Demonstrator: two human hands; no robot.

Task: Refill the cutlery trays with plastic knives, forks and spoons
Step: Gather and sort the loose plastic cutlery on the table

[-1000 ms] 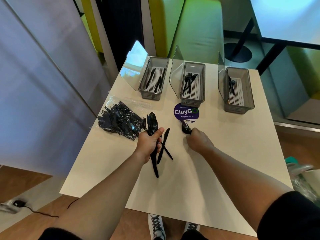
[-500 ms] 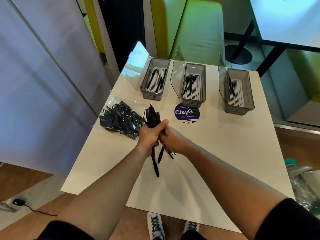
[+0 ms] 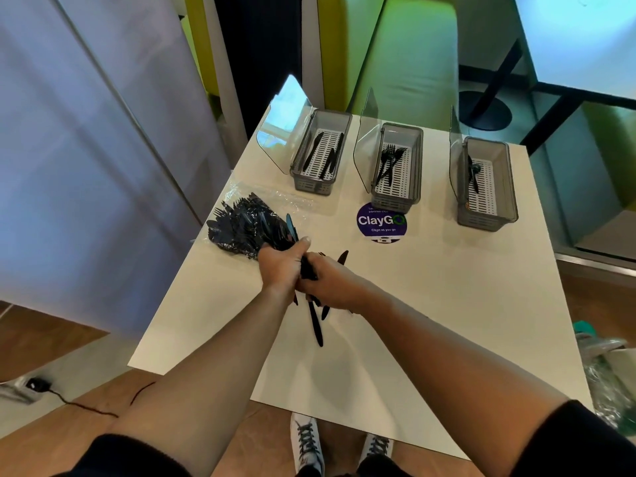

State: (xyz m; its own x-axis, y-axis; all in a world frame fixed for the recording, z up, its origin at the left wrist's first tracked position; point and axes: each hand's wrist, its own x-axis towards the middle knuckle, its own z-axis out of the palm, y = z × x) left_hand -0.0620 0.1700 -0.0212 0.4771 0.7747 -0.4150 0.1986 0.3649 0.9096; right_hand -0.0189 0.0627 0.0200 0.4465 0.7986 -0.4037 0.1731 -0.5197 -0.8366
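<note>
Cutlery bundle [image 3: 315, 321] in the joint grip of left hand [image 3: 280, 270] and right hand [image 3: 332, 284], handles below.

One wide-angle view from the person's head looks forward and steeply down across the table [image 3: 447, 304]; left hand [image 3: 280, 266] and right hand [image 3: 332, 282] sit near centre, the shoes [image 3: 306, 445] at the bottom edge.

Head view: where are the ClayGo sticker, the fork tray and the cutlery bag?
ClayGo sticker [image 3: 381, 222], head view, purple middle.
fork tray [image 3: 392, 202], head view, front wall.
cutlery bag [image 3: 275, 197], head view, clear plastic edge.
</note>
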